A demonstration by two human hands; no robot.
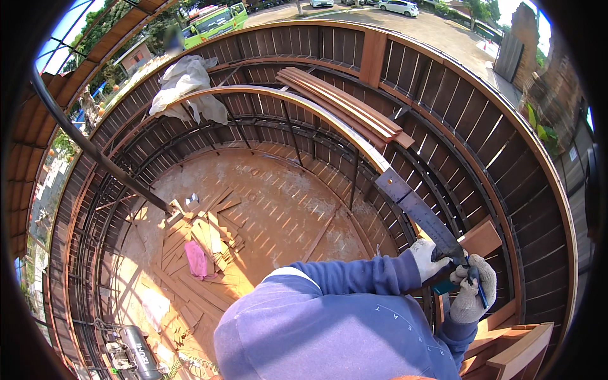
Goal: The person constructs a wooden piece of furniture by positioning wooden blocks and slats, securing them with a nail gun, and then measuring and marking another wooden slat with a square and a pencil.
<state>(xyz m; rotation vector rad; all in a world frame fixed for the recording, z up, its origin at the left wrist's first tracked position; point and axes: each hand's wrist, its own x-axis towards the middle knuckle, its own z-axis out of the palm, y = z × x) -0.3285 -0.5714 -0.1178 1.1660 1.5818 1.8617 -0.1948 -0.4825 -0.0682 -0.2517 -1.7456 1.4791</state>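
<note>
My left hand (429, 258), in a pale work glove with dark fingertips, is closed at the near end of a broad, flat metal strip (430, 221). The strip carries markings and has a small hole near its far end. It slants up and left to the curved inner rail. Just right of it, my right hand (472, 294), also gloved, is curled around a thin blue pen-like stick (482, 295). A teal object (444, 286) shows between the hands, its kind unclear. A reddish wooden board (481, 239) lies partly under the strip's near end.
Long wooden boards (342, 104) rest across the rails ahead. White plastic sheeting (187, 88) drapes over them at the left. On the floor below lie wood offcuts (209, 237), a pink cloth (197, 259) and a black compressor (139, 354). Wooden framing (519, 354) stands at lower right.
</note>
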